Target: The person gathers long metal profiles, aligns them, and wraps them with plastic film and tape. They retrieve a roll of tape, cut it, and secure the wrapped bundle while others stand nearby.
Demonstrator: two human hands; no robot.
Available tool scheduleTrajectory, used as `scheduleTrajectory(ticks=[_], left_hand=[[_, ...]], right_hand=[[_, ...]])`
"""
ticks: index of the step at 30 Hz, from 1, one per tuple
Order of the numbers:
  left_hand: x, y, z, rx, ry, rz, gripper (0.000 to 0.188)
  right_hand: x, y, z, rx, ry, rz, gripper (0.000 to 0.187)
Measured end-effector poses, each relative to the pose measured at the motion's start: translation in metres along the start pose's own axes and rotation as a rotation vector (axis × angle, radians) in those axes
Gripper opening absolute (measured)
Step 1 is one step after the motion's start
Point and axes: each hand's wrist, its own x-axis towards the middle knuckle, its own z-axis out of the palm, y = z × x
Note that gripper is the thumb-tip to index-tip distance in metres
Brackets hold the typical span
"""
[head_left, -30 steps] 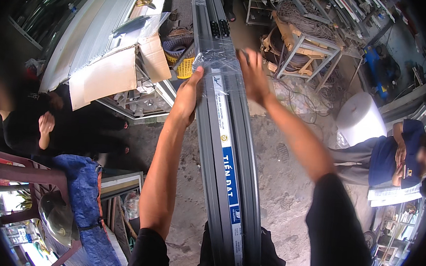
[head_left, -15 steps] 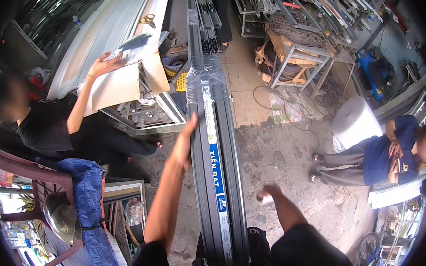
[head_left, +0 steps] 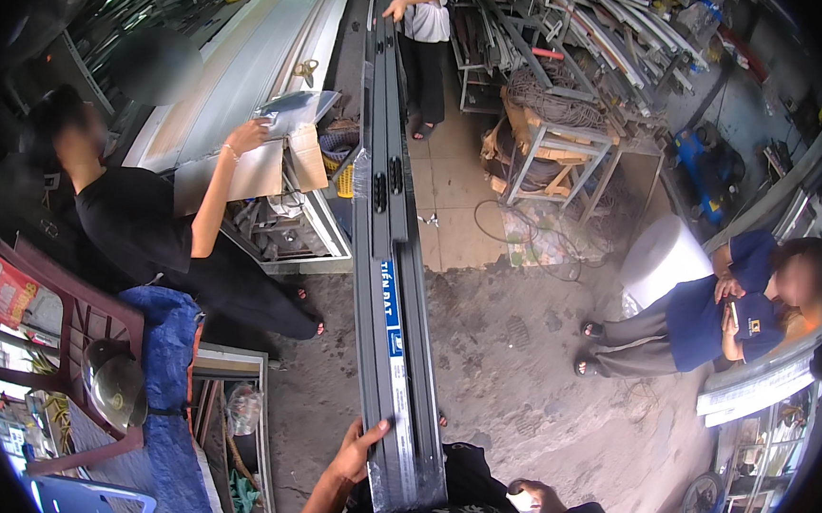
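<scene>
A long bundle of dark grey metal profiles (head_left: 376, 349) runs from my body toward the far side, with a blue and white label strip and clear plastic film on it. At its near end my left hand (head_left: 356, 453) grips the left edge, thumb on top and the other fingers partly hidden. My right hand (head_left: 539, 502) is apart from the bundle, low on the right, closed around a small white thing (head_left: 523, 501) whose kind I cannot make out. Black fittings (head_left: 380, 192) show on the upper profiles farther along. Another person's hand (head_left: 395, 8) holds the far end.
On the left a person in black reaches over a bench (head_left: 243, 64) with long panels and scissors (head_left: 306, 70). Someone in navy stands at right beside a white roll (head_left: 663, 260). A cable-laden metal stand (head_left: 562, 143), a maroon chair (head_left: 66, 347) and a blue tarp (head_left: 163, 373) stand around.
My left hand has moved from midway along the bundle to its near end. My right hand has come back toward my body. The upper profiles with black fittings now reach nearer over the label strip.
</scene>
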Motion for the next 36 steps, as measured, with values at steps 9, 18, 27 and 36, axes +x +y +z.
scheduleTrajectory(ticks=[9, 18, 27, 36], left_hand=[[0.002, -0.001, 0.012, -0.172, -0.039, 0.044, 0.082], [-0.001, 0.026, 0.022, 0.095, 0.092, 0.206, 0.076], [-0.025, 0.082, 0.093, 1.075, 0.368, 0.942, 0.107], [-0.029, 0.032, 0.109, 1.354, 0.373, 0.788, 0.128]], right_hand=[[-0.024, -0.137, -0.011, 0.414, 0.053, -0.517, 0.066], [-0.171, -0.31, -0.036, 1.222, -0.775, -1.193, 0.075], [-0.321, -0.388, 0.012, 1.384, -1.034, -1.68, 0.08], [-0.352, -0.363, 0.065, 1.445, -0.6, -1.606, 0.076]])
